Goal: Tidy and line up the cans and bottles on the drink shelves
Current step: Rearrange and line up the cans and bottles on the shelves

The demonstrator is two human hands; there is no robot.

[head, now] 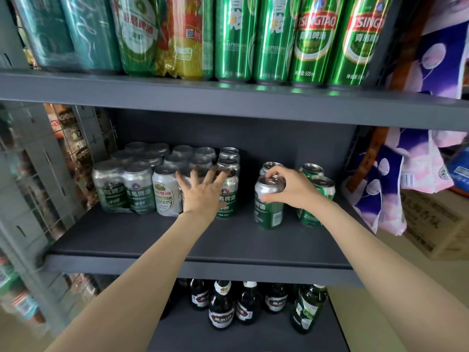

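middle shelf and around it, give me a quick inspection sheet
surface: dark grey middle shelf, bare at the front
job's things: wrapped can packs left, loose green cans right, bottles below, tall cans above
clutter: nothing seen
hands: left hand spread against the cans; right hand grips a silver-green can at its top
cables: nothing seen
surroundings: patterned packs hanging right, cardboard box on floor

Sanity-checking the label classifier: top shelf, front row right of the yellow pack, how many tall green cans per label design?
Tall green metal cans with a white flower label: 2
Tall green metal cans with a red Tsingtao band: 2
Total: 4
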